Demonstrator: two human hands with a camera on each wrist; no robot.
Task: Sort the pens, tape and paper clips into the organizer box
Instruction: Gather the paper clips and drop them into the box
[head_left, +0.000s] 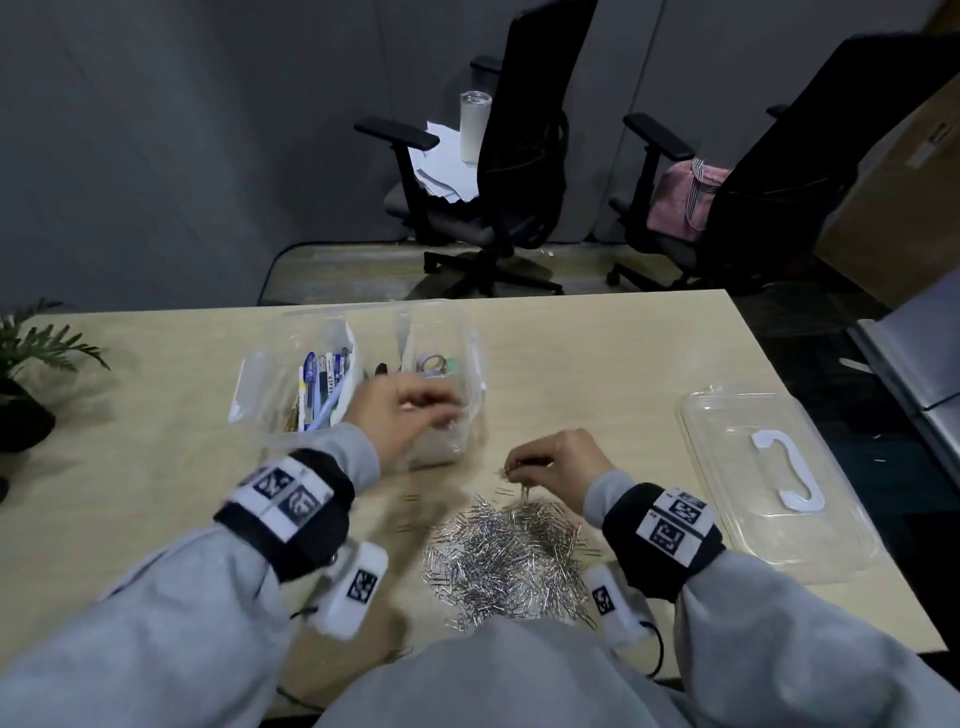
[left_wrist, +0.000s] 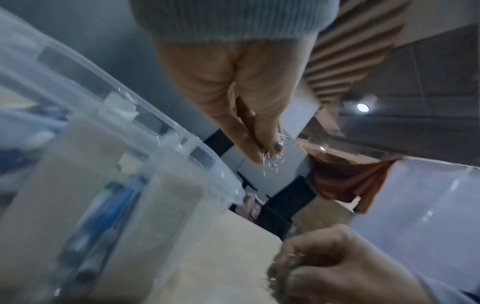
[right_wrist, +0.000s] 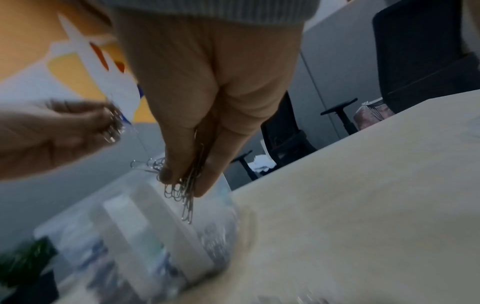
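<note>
A clear organizer box stands mid-table, with pens in its left compartment and tape rolls at the back right. My left hand hovers over the box's near-right compartment and pinches a bunch of paper clips in its fingertips. My right hand pinches another bunch of clips, lifted just above the big loose pile of paper clips on the table in front of me. The box shows blurred below the right hand.
The box's clear lid with a white handle lies flat at the right of the table. A potted plant stands at the left edge. Two office chairs stand beyond the far edge. A few stray clips lie left of the pile.
</note>
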